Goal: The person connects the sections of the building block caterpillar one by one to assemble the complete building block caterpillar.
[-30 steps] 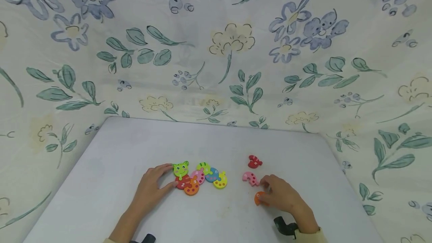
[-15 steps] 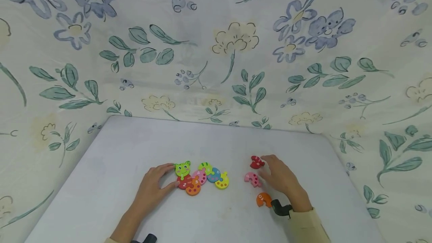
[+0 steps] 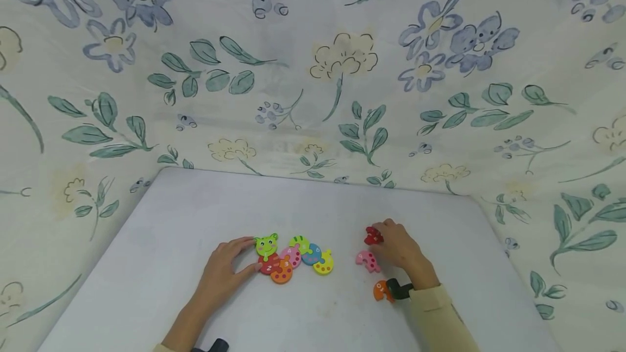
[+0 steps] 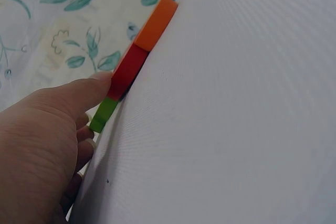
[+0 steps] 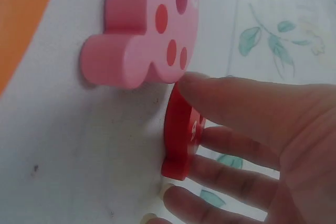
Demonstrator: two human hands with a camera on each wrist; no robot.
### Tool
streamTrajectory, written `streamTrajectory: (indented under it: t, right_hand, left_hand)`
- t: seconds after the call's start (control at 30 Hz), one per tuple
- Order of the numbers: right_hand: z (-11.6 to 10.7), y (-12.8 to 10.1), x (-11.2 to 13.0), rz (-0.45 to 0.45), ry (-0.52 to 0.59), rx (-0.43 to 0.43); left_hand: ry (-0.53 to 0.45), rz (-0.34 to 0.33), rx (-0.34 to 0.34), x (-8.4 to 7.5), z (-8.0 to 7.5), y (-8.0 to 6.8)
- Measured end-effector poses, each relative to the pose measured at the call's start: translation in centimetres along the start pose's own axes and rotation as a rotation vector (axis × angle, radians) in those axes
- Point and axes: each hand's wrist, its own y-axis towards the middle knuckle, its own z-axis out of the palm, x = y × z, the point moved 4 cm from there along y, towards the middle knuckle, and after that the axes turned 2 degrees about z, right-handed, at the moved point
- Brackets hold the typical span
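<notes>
On the white table, several joined number pieces form a caterpillar puzzle [image 3: 281, 272], with a smiling green head [image 3: 266, 246] at its left end. My left hand [image 3: 219, 276] holds that end: the thumb presses the red piece [image 4: 127, 72] numbered 2, and the fingers lie by the head. At the right, my right hand [image 3: 398, 247] has thumb and fingers around a loose red puzzle piece [image 5: 177, 124], partly covered in the head view. Just nearer lies a pink puzzle piece [image 3: 368, 262] with red dots, close to the right thumb.
An orange puzzle piece [image 3: 380, 290] lies nearer the front, partly behind a black wrist-camera mount [image 3: 398, 289]. A yellow piece [image 3: 323, 263] ends the joined row. Floral cloth [image 3: 313, 96] hangs behind the white table [image 3: 313, 200].
My right hand has gone from the orange piece, past the pink one, to the far red piece and closed its fingers around it. The left hand stays at the caterpillar's head end.
</notes>
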Motion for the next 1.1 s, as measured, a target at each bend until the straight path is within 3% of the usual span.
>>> streamTrajectory:
  t: [0.37,0.8,1.1]
  right_hand:
    - [0.4,0.9,-0.3,0.017,-0.005,-0.036]
    - [0.4,0.7,-0.4,-0.032,-0.013,-0.078]
    - [-0.7,-0.1,2.0,-0.132,0.037,-0.101]
  left_hand:
    - [-0.002,0.009,-0.012,0.0,-0.1,0.0]
    - [-0.003,0.020,-0.014,0.1,0.1,0.1]
    - [-0.008,0.008,-0.010,0.2,0.1,0.1]
